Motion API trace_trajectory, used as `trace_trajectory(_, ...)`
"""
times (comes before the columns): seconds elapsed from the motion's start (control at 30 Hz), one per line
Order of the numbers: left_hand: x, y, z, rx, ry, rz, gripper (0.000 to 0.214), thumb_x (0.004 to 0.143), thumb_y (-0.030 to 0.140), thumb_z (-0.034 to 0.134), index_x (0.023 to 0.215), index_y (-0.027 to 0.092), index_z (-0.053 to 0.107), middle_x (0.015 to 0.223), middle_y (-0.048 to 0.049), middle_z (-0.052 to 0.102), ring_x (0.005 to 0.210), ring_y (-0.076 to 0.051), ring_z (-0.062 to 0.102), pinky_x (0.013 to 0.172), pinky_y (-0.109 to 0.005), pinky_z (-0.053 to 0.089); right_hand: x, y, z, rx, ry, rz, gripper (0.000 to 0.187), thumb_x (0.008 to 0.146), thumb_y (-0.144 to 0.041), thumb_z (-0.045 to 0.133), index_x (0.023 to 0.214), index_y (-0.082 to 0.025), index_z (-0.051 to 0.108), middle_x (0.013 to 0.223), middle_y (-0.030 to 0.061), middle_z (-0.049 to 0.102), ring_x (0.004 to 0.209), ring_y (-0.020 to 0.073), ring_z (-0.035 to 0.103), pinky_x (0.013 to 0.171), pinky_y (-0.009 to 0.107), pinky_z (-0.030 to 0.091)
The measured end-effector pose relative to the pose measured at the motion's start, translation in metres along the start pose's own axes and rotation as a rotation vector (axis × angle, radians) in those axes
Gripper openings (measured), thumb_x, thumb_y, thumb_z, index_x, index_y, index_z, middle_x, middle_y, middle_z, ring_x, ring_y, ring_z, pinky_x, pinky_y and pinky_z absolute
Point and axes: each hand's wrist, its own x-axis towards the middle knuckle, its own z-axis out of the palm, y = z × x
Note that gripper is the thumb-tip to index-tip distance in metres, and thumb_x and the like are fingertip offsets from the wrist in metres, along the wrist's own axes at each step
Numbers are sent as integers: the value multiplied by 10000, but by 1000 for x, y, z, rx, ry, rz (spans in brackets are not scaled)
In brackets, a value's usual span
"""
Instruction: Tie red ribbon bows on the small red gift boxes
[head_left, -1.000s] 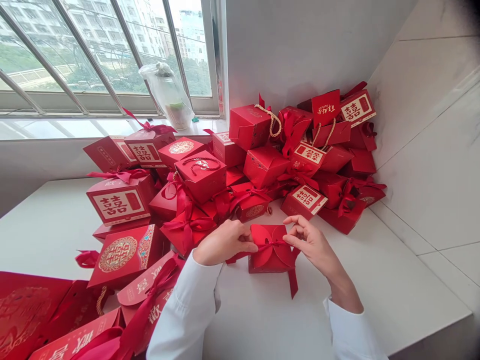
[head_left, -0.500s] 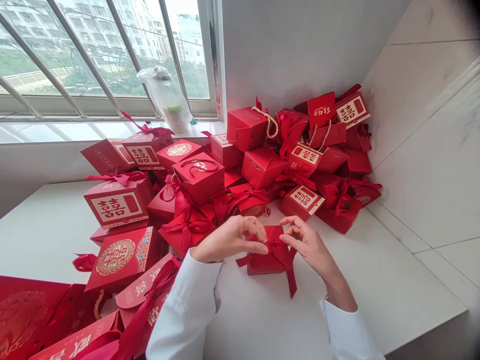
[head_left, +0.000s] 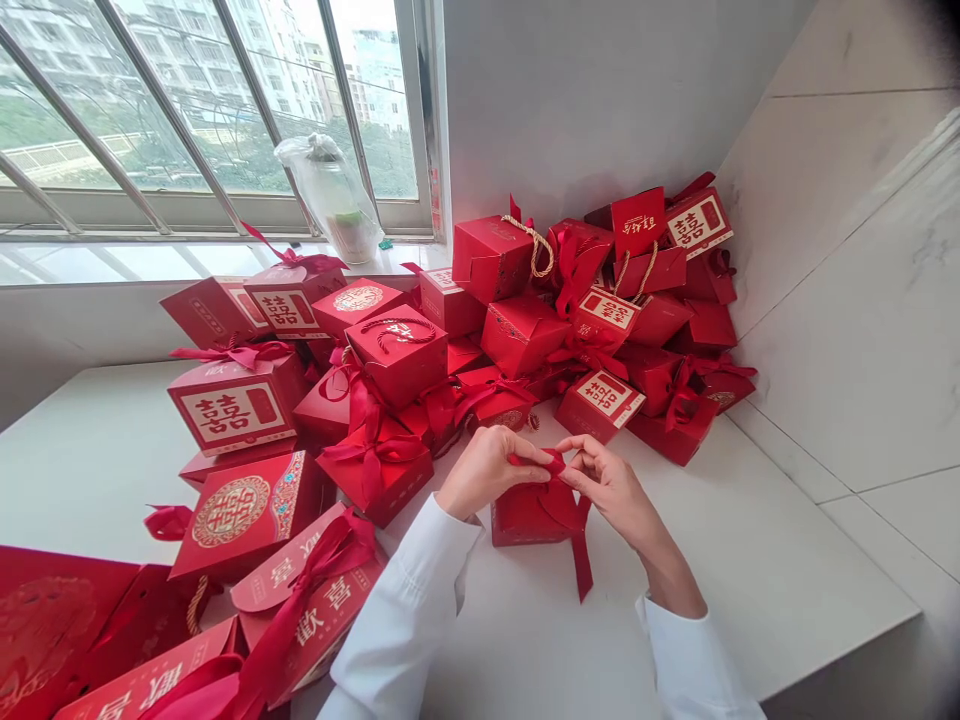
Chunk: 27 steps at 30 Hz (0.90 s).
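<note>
A small red gift box (head_left: 525, 517) stands on the white table in front of me. Red ribbon (head_left: 582, 560) is tied over its top, and one loose end hangs down the right front side. My left hand (head_left: 499, 467) pinches the ribbon above the lid between thumb and fingers. Close against it, my right hand (head_left: 607, 485) also pinches the ribbon, thumb and index fingertip together. The fingers partly hide the knot and the back of the box.
Red boxes with bows and cord handles pile up behind and to the left, including a box with a twisted red cord (head_left: 399, 355). A bagged clear container (head_left: 337, 205) stands on the windowsill by the barred window. The white table (head_left: 795, 560) ends at the lower right.
My left hand has moved right, over the box top, and its fingers now meet my right hand at the ribbon. The box has barely moved.
</note>
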Motion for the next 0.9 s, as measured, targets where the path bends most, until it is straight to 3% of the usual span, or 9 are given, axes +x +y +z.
trace_trajectory(0.17,1,-4,-1,79,14,39,259,707,216,746,964,244,754,895,-5,755,842,-174,665,774,-204,474,-1,1,2,54,11,15,283,838,-416,581,1047,-230,536,638,-63,507,609,127,474,621,263,386)
trace_trajectory(0.37,1,-8,-4,-34,5,55,276,717,250,741,993,231,745,905,-11,753,827,-171,668,764,-208,486,0,2,2,122,13,30,323,829,-448,597,1056,-229,532,632,-63,519,625,132,498,651,268,405)
trace_trajectory(0.67,6,-18,3,-162,124,-6,296,702,277,746,983,184,748,874,-36,748,769,-174,662,669,-217,497,-1,0,-1,335,-9,75,410,780,-480,657,1065,-219,519,588,-83,438,550,101,391,558,238,296)
trace_trajectory(0.9,5,-14,0,-187,77,132,197,706,180,741,902,183,761,812,-11,732,747,-138,652,692,-193,488,2,10,0,344,37,77,423,780,-468,665,1087,-233,494,626,-57,520,636,142,489,643,274,364)
